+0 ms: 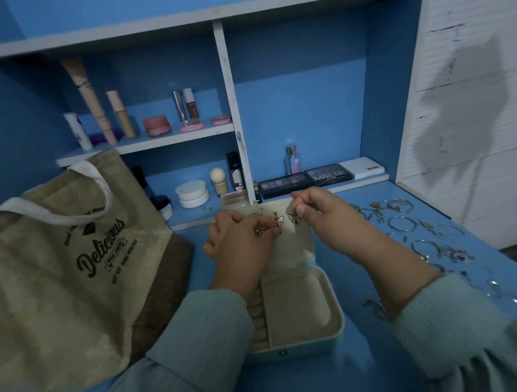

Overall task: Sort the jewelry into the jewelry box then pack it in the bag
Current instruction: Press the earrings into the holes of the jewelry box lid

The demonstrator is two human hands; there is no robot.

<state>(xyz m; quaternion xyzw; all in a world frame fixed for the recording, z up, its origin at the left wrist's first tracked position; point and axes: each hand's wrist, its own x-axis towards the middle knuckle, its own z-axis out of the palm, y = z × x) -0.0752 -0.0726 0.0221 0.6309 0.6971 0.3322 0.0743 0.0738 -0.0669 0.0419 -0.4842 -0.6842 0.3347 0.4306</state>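
Note:
An open cream-lined jewelry box (330, 306) sits on the blue desk in front of me, its lid (302, 241) folded back flat. My left hand (239, 242) rests on the lid and pinches a butterfly earring (261, 229). A second butterfly earring (277, 219) sits on the lid panel beside it. My right hand (322, 213) pinches a third butterfly earring (295, 218) at the lid's upper right. Loose silver bracelets, rings and chains (404, 226) lie spread on the desk to the right. A tan burlap bag (59, 268) printed "Delicious" stands at the left.
Shelves behind the desk hold cosmetics: tubes and jars (156, 126) above, a white jar (192, 193), eyeshadow palettes (304, 179) and a small perfume bottle (292, 160) below. A white panelled wall (472, 92) bounds the right side. The desk's right edge runs close to the jewelry.

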